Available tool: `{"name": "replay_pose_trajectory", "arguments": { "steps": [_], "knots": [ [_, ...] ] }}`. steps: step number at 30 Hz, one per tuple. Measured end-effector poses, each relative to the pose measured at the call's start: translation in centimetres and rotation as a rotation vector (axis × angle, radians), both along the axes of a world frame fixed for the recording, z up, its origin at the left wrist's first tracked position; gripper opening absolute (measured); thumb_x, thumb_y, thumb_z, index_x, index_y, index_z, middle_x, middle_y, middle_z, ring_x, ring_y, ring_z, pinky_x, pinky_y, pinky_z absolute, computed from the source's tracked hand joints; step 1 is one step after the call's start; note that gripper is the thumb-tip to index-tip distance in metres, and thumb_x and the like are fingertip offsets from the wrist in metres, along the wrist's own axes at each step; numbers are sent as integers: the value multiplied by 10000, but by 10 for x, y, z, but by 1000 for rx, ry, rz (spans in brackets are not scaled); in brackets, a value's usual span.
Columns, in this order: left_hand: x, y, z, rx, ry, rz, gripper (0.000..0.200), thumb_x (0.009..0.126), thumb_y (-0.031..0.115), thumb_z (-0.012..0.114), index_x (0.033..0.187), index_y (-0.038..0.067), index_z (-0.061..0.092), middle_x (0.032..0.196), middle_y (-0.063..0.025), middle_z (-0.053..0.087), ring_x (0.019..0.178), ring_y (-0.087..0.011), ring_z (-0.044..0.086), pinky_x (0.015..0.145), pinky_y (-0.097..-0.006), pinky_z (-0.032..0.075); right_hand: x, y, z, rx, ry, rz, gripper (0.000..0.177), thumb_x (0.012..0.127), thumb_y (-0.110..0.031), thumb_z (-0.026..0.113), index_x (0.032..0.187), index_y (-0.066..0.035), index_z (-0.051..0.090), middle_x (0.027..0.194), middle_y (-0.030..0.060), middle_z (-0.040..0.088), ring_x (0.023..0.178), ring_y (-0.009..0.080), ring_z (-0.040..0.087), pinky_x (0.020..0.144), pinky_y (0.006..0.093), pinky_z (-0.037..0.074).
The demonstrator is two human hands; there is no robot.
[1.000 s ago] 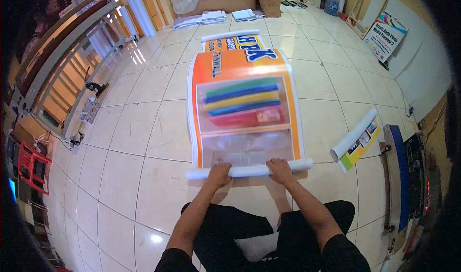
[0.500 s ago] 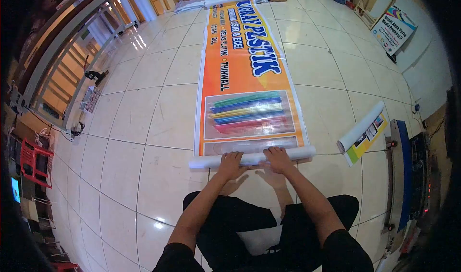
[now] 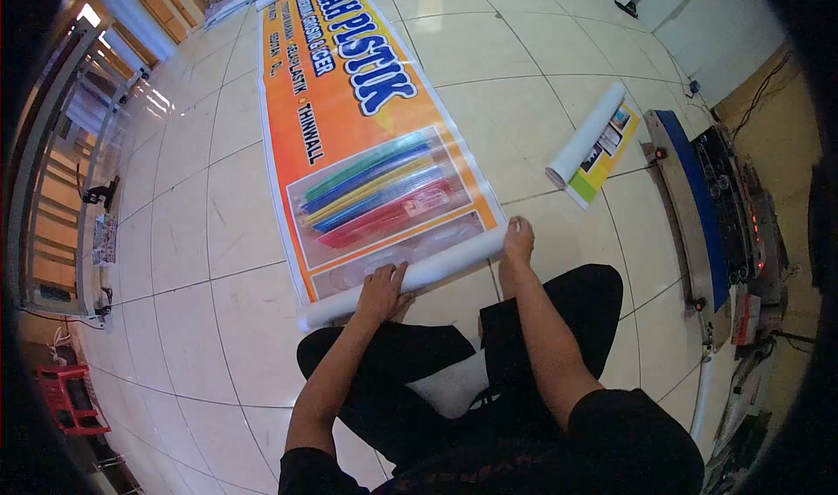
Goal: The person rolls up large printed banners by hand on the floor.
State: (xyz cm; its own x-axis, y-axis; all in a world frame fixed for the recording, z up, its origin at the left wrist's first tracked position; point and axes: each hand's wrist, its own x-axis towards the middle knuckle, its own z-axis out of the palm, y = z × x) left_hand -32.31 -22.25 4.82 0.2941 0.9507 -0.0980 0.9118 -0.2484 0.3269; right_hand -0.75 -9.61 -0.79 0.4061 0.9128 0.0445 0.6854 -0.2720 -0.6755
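An orange banner point(image 3: 288, 146) with printed lettering and a picture of colourful plastic items lies flat across the floor. Its near end is wound into a white roll point(image 3: 454, 261), slanting up to the right in front of my crossed legs. My left hand point(image 3: 381, 292) is curled over the roll left of its middle, with the thumb side toward the right. At the roll's right end, my right hand point(image 3: 518, 240) has its fingers closed around the edge. The undersides of both hands are hidden.
A second, partly rolled banner point(image 3: 589, 137) lies to the right. Beyond it stands a long machine point(image 3: 690, 207) with a blue strip and red lights. A metal frame on wheels point(image 3: 65, 189) is at the left, with a red chair point(image 3: 72, 399) below it.
My right hand has moved right to the roll's end, and my left hand has shifted toward the left part. The view has turned, so the roll now appears slanted.
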Motion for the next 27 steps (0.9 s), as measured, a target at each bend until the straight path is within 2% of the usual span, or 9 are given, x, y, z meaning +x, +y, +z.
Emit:
{"name": "replay_pose_trajectory", "arguments": {
  "steps": [2, 10, 12, 14, 16, 18, 21, 23, 27],
  "knots": [
    [1, 8, -1, 21, 3, -4, 794, 759, 423, 734, 1394, 73, 410, 1174, -139, 549, 1113, -328, 524, 894, -490, 438, 6, 8, 1, -140, 311, -27, 439, 931, -321, 504, 1231, -8, 574, 1214, 238, 596, 1179, 377, 538, 1000, 440, 410],
    [-5, 7, -10, 52, 16, 1, 845, 740, 504, 723, 1401, 83, 408, 1341, -170, 480, 1251, -341, 454, 1003, -526, 380, -10, 23, 64, -593, -269, 270, 565, 908, -353, 482, 1337, 14, 483, 1184, 263, 610, 1149, 407, 562, 1007, 450, 417],
    [-15, 15, -1, 131, 54, 21, 854, 738, 528, 711, 1404, 83, 414, 1385, -180, 444, 1289, -347, 421, 1037, -539, 344, -49, -5, 95, -136, -664, 458, 588, 904, -334, 506, 1389, -13, 425, 1418, 272, 416, 1333, 429, 373, 1076, 571, 307],
    [-25, 31, 0, 146, 87, 76, 696, 820, 443, 665, 1393, 121, 435, 1434, -202, 375, 1359, -371, 324, 1078, -575, 286, -83, -35, 59, -84, -495, 794, 605, 898, -361, 509, 1405, -43, 420, 1512, 249, 276, 1413, 417, 225, 1081, 666, 208],
    [-41, 75, -5, 238, 189, 260, 634, 841, 381, 650, 1377, 108, 451, 1422, -200, 392, 1350, -372, 339, 1082, -561, 292, -145, -87, 121, -320, -708, 1271, 686, 888, -460, 525, 1438, -75, 387, 1523, 209, 286, 1422, 401, 217, 1081, 695, 159],
    [-55, 112, 17, 336, 297, 429, 573, 861, 319, 634, 1360, 95, 466, 1411, -198, 409, 1341, -374, 355, 1086, -546, 298, -168, -75, 58, -74, -669, 1331, 755, 858, -529, 542, 1447, -84, 379, 1532, 185, 281, 1424, 392, 216, 1075, 707, 144],
    [-59, 102, 95, 381, -165, 587, 487, 865, 224, 608, 1311, 64, 500, 1366, -201, 461, 1303, -377, 409, 1086, -500, 320, -219, 4, 61, 160, -855, 1235, 990, 727, -698, 605, 1474, -105, 341, 1547, 123, 285, 1434, 349, 211, 1091, 696, 107],
    [-70, 75, 130, 347, -189, 392, 508, 845, 245, 634, 1294, 43, 507, 1351, -203, 476, 1245, -371, 457, 1040, -462, 372, -246, 82, 48, 286, -635, 1059, 957, 705, -587, 717, 1432, -71, 369, 1398, 199, 447, 1349, 387, 353, 1080, 660, 187],
    [-131, -15, 82, 366, -364, 679, 416, 819, 161, 709, 1203, 68, 578, 1263, -187, 552, 1218, -364, 494, 1042, -444, 386, -253, 172, 50, -15, -653, 1316, 812, 618, -486, 815, 1243, -69, 507, 1153, 157, 593, 1117, 347, 552, 962, 522, 419]
  ]
}}
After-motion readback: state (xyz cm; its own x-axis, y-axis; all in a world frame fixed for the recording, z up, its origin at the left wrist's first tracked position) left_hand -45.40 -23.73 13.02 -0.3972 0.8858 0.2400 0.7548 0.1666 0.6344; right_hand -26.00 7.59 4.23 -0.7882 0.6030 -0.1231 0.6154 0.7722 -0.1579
